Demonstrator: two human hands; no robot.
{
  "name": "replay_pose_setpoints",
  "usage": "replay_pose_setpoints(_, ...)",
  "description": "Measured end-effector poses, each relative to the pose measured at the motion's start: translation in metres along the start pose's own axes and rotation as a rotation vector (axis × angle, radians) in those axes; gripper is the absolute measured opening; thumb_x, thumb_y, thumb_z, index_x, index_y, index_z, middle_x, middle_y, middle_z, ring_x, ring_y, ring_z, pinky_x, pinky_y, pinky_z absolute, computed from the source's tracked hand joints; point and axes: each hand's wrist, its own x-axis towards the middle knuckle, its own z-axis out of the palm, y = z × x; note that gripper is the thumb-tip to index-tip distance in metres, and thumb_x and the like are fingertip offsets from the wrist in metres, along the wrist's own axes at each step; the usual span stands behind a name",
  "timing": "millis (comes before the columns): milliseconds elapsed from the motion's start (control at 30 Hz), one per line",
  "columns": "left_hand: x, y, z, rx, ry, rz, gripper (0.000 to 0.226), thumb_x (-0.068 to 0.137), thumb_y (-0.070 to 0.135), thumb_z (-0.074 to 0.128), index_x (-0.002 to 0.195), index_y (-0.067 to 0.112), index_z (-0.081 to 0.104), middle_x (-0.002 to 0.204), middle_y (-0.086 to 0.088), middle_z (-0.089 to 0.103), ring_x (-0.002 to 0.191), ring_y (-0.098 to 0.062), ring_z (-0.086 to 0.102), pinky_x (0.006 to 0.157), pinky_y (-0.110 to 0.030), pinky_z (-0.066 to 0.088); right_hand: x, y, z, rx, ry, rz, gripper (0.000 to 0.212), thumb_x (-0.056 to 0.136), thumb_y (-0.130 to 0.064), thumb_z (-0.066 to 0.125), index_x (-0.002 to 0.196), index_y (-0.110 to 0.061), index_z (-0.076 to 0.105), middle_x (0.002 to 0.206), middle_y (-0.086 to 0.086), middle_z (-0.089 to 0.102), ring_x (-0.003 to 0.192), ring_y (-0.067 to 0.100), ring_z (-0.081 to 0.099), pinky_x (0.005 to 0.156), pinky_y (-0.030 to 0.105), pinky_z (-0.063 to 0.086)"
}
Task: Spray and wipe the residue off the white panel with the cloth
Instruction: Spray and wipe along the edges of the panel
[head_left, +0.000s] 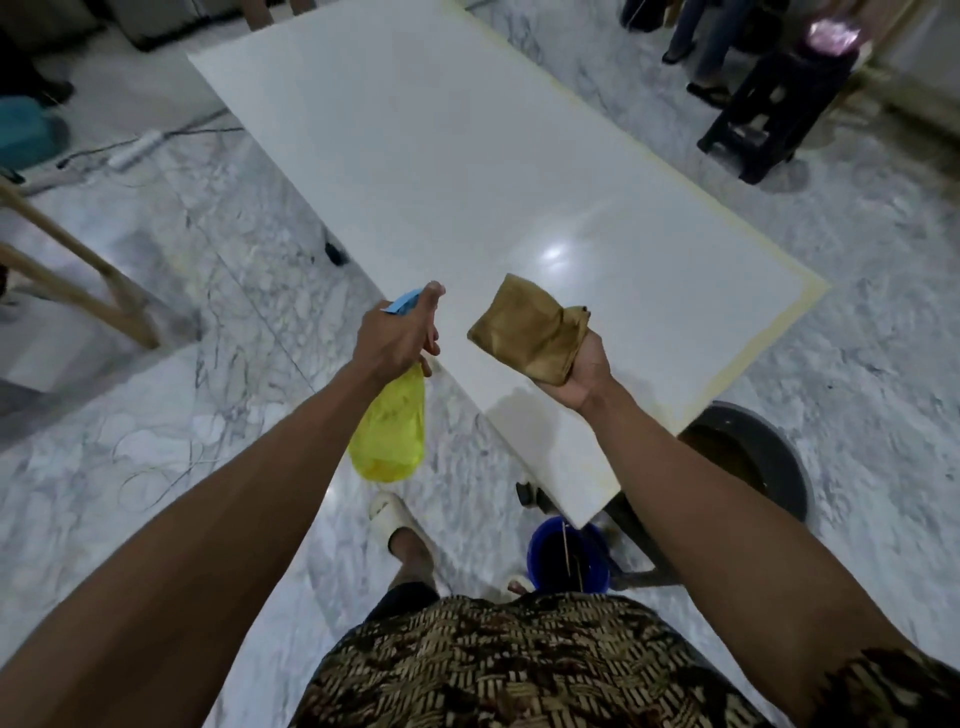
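Observation:
A long white panel (467, 171) lies flat ahead of me, with yellowish tape along its right and near edges. My left hand (400, 335) grips a yellow spray bottle (390, 431) by its blue trigger head (402, 302), at the panel's near left edge, nozzle pointing toward the panel. My right hand (582, 374) holds a folded brown cloth (530, 332) just above the panel's near end. The cloth hangs clear of the surface.
A blue bucket (569, 556) and a dark round basin (753, 462) stand on the marble floor by the panel's near corner. A black stool (763, 114) and people's legs (701, 47) are at far right. A power strip (132, 150) and wooden frame (78, 270) lie left.

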Motion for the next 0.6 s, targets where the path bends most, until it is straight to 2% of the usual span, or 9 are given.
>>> replay_pose_setpoints(67, 0.020, -0.003, -0.023, -0.026, 0.006, -0.013, 0.039, 0.105, 0.060, 0.060, 0.100, 0.025, 0.077, 0.079, -0.015, 0.071, 0.088, -0.040, 0.079, 0.057, -0.037, 0.064, 0.027, 0.021, 0.029, 0.015, -0.011, 0.035, 0.054, 0.095, -0.038, 0.050, 0.140, -0.008, 0.055, 0.141, 0.018, 0.057, 0.130, 0.036, 0.054, 0.114, 0.054, 0.035)
replay_pose_setpoints(133, 0.041, -0.004, -0.050, -0.030, 0.004, -0.022, 0.048, 0.106, 0.058, 0.061, 0.098, 0.014, 0.077, 0.074, -0.014, 0.070, 0.086, -0.042, 0.078, 0.053, -0.035, 0.063, 0.054, 0.041, 0.060, 0.031, -0.050, 0.058, 0.052, 0.087, -0.033, 0.056, 0.131, -0.006, 0.062, 0.138, 0.019, 0.059, 0.126, 0.037, 0.057, 0.110, 0.054, 0.040)
replay_pose_setpoints(200, 0.065, -0.005, -0.083, -0.009, 0.011, -0.030, 0.058, 0.106, 0.059, 0.061, 0.094, 0.005, 0.078, 0.069, -0.014, 0.071, 0.084, -0.043, 0.078, 0.056, -0.037, 0.064, 0.085, 0.059, 0.097, 0.025, -0.076, 0.075, 0.057, 0.086, -0.029, 0.058, 0.139, -0.006, 0.056, 0.146, 0.020, 0.051, 0.134, 0.038, 0.049, 0.114, 0.054, 0.036)
replay_pose_setpoints(300, 0.101, -0.004, -0.135, 0.025, 0.055, -0.038, 0.070, 0.105, 0.059, 0.061, 0.076, -0.002, 0.076, 0.077, -0.025, 0.076, 0.076, -0.034, 0.078, 0.060, -0.035, 0.066, 0.136, 0.081, 0.145, 0.025, -0.099, 0.122, 0.062, 0.095, -0.028, 0.050, 0.152, -0.009, 0.037, 0.157, 0.019, 0.035, 0.144, 0.038, 0.035, 0.120, 0.055, 0.025)
replay_pose_setpoints(400, 0.135, -0.001, -0.177, 0.025, 0.089, -0.059, 0.074, 0.104, 0.061, 0.064, 0.078, -0.008, 0.075, 0.075, -0.024, 0.076, 0.075, -0.039, 0.079, 0.066, -0.047, 0.069, 0.178, 0.087, 0.186, 0.057, -0.128, 0.192, 0.057, 0.102, -0.037, 0.038, 0.152, -0.011, 0.037, 0.156, 0.019, 0.036, 0.143, 0.040, 0.036, 0.119, 0.056, 0.024)
replay_pose_setpoints(467, 0.163, 0.002, -0.206, 0.014, 0.107, -0.071, 0.073, 0.101, 0.062, 0.065, 0.068, -0.002, 0.073, 0.068, -0.018, 0.074, 0.074, -0.043, 0.078, 0.067, -0.051, 0.069, 0.204, 0.087, 0.215, 0.115, -0.100, 0.191, 0.072, 0.101, -0.060, 0.026, 0.146, -0.008, 0.047, 0.148, 0.021, 0.047, 0.139, 0.041, 0.043, 0.117, 0.057, 0.029)
replay_pose_setpoints(533, 0.191, 0.009, -0.231, 0.000, 0.127, -0.077, 0.071, 0.101, 0.063, 0.066, 0.076, -0.002, 0.077, 0.067, -0.015, 0.074, 0.075, -0.043, 0.079, 0.067, -0.052, 0.069, 0.233, 0.084, 0.241, 0.196, -0.048, 0.194, 0.094, 0.091, -0.078, 0.018, 0.137, -0.005, 0.055, 0.145, 0.023, 0.051, 0.138, 0.042, 0.043, 0.117, 0.056, 0.028)
replay_pose_setpoints(567, 0.206, 0.013, -0.243, -0.008, 0.137, -0.076, 0.070, 0.102, 0.062, 0.065, 0.087, -0.004, 0.080, 0.068, -0.014, 0.074, 0.076, -0.043, 0.079, 0.067, -0.051, 0.069, 0.248, 0.083, 0.256, 0.225, -0.026, 0.195, 0.091, 0.093, -0.075, 0.019, 0.136, -0.004, 0.056, 0.145, 0.023, 0.050, 0.139, 0.042, 0.042, 0.118, 0.056, 0.026)
replay_pose_setpoints(600, 0.221, 0.017, -0.253, -0.014, 0.144, -0.074, 0.068, 0.102, 0.062, 0.064, 0.098, -0.004, 0.081, 0.070, -0.014, 0.074, 0.077, -0.042, 0.079, 0.065, -0.048, 0.069, 0.263, 0.084, 0.270, 0.214, -0.012, 0.192, 0.077, 0.099, -0.064, 0.024, 0.138, -0.005, 0.055, 0.146, 0.022, 0.049, 0.140, 0.040, 0.040, 0.120, 0.054, 0.023)
